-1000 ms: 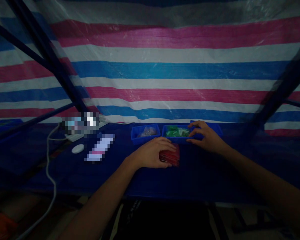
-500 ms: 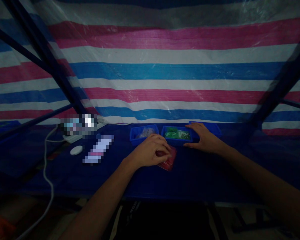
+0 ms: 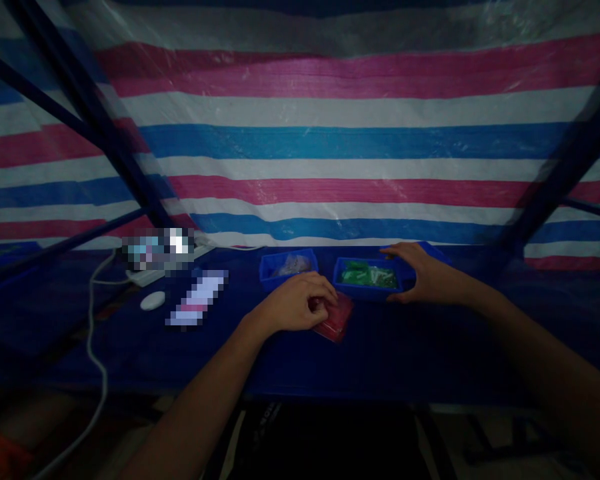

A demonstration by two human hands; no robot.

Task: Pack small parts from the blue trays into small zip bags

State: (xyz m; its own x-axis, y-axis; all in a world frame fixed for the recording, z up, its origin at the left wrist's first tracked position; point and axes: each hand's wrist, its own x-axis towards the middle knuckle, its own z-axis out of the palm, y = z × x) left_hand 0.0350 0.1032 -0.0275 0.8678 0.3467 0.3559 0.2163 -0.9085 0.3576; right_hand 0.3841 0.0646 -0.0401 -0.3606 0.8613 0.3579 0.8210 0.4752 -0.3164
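Table [image 3: 380, 360] carries the work; the red packet [image 3: 337, 323] lies flat on it, nearest the person, in front of the bins. The left hand [image 3: 300, 301] is over the packet's far left part, fingers curled and narrow; whether they pinch the packet or merely rest on it, I cannot tell.

Beyond, the green bin [image 3: 365, 291], filled with green packets [image 3: 367, 273], sits upright. The right hand [image 3: 430, 272] is spread wide across its right end, thumb at the near corner, fingers by the far rim; it appears to hold the bin by that end, firmness undetermined.

Hazards, in my judgement: an off-centre hold could swing the bin round or tip it, spilling its contents; a leftward swing could strike the left bin [image 3: 268, 272] or ride onto the red packet. Uneven pressure from the left hand could skid the slick-looking packet. Poor light aggravates both.

Behind the right hand, a further bin [image 3: 435, 252] is partly hidden. Farthest off hangs the striped sheet [image 3: 330, 140].
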